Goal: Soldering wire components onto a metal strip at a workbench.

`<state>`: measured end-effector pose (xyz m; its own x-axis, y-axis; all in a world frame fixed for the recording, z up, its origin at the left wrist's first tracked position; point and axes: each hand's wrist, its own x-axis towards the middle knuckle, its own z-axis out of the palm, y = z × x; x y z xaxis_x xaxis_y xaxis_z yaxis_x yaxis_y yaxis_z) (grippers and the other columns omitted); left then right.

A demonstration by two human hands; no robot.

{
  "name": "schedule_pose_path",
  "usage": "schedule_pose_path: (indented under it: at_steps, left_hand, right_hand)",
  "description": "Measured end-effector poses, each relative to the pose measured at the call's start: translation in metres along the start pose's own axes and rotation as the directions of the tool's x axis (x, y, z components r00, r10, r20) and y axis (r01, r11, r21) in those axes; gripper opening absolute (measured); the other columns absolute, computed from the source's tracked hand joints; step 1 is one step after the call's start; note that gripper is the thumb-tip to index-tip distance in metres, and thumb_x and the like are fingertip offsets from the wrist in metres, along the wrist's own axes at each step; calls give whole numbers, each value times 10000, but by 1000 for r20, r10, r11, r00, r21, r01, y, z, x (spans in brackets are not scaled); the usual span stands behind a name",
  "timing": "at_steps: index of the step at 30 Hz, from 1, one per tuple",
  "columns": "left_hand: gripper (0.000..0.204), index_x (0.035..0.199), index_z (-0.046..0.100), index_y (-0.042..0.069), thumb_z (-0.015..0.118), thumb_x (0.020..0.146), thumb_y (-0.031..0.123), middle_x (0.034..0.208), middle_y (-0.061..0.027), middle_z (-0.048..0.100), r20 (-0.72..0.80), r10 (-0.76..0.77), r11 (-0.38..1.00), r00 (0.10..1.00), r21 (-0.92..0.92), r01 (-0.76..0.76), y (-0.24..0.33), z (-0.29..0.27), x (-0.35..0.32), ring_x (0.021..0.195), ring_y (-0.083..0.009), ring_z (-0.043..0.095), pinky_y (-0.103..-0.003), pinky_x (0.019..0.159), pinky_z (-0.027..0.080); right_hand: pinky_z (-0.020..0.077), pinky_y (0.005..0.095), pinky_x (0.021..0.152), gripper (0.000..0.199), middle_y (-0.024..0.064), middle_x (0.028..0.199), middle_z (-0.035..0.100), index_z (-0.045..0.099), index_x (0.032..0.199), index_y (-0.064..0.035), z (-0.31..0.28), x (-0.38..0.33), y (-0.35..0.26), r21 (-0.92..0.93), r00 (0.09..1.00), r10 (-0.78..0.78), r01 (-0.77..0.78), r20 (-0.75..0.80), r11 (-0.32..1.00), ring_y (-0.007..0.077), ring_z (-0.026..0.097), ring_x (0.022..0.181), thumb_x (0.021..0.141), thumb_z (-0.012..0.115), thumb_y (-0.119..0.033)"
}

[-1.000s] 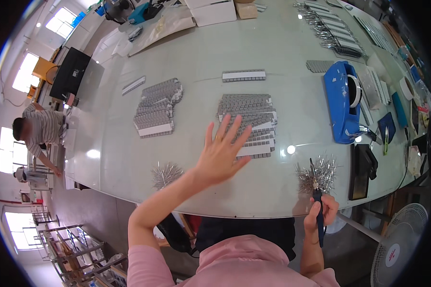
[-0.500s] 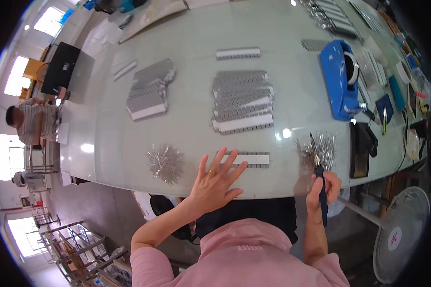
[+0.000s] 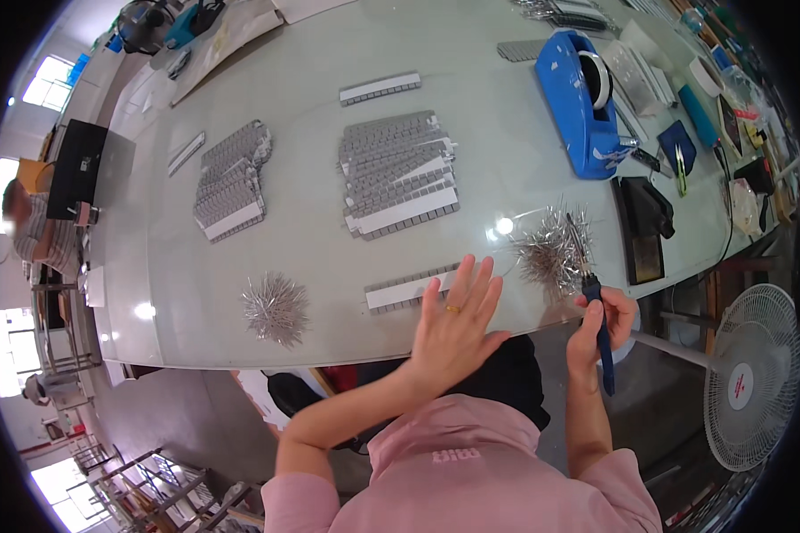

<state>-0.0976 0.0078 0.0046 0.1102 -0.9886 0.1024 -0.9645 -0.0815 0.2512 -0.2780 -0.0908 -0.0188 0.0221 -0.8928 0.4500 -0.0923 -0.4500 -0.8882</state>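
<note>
My left hand [image 3: 458,324] is open, palm down with fingers spread, over the right end of a narrow strip [image 3: 393,295] with a white band and grey segmented edges. Whether it presses on the strip or hovers, I cannot tell. In my right hand [image 3: 603,324] is a slim, pen-like tool [image 3: 606,360] with a dark blue handle and a thin dark tip. The tip points away from me, over a loose pile of short silvery wires [image 3: 542,253]. A second bristly bunch of silvery wires [image 3: 276,309] lies left of my left hand.
Stacks of similar grey strips lie mid-table [image 3: 396,173] and farther left [image 3: 231,182]; one strip [image 3: 380,87] lies beyond. At right stand a blue tape dispenser [image 3: 578,102] and a black tray-like object [image 3: 638,231]. A fan [image 3: 751,377] is beside the table; another person [image 3: 44,226] sits left.
The view has turned and shifted. My left hand has moved rightward along the strip, uncovering its left part. My right hand still grips the tool by the wire pile.
</note>
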Motion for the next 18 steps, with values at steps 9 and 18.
schedule_pose_path:
  at_steps: [9, 18]
  left_hand:
    - [649, 1342, 523, 268, 684, 764, 515, 1517, -50, 362, 37, 355, 933, 934, 58, -356, -53, -21, 20, 1411, -264, 289, -565, 1056, 220]
    - [647, 1365, 515, 258, 697, 776, 457, 1513, -80, 354, 50, 205, 979, 978, -31, -203, -50, -31, 2, 1402, -308, 285, -590, 1061, 199]
  right_hand:
    - [476, 261, 662, 203, 100, 892, 544, 483, 1024, -8, -6, -14, -16, 24, 992, 86, -88, 96, 996, 160, 583, 695, 899, 581, -134]
    - [494, 257, 679, 216, 115, 889, 579, 486, 1027, 1, -4, -15, -27, 115, 940, 133, -177, 315, 978, 145, 594, 728, 865, 622, -45]
